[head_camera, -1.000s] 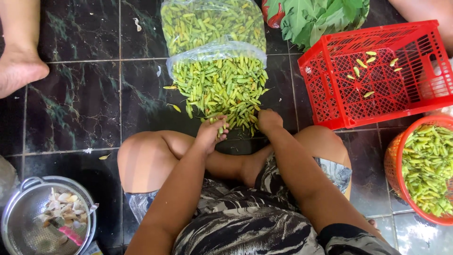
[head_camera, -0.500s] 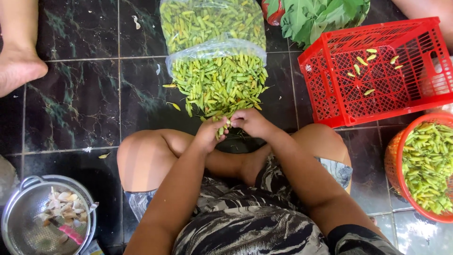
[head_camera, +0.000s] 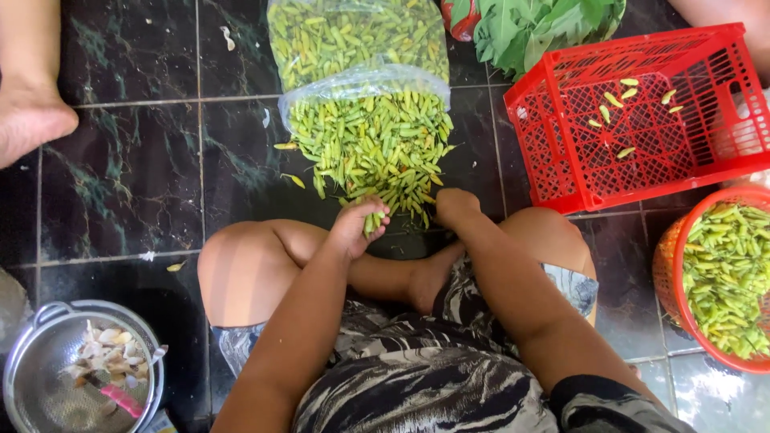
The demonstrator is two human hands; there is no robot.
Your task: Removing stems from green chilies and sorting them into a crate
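While half a second ago they met, left hand [head_camera: 357,224] and right hand [head_camera: 455,205] now part.

round orange basket [head_camera: 675,265] cut by right edge, metal colander [head_camera: 48,321] cropped bottom-left

Left hand [head_camera: 358,227] grips green chillies [head_camera: 370,144]; right hand [head_camera: 455,205] rests at the pile's edge.

One package in view: a clear plastic bag [head_camera: 361,48] lying flat on the floor, directly beyond both hands, its mouth turned toward them. The bag is transparent and colourless, roughly oblong, packed with green and yellow-green chillies [head_camera: 373,148] that spill from the crumpled open rim into a heap touching the left grip [head_camera: 357,228]. No labels, signs or screens visible.
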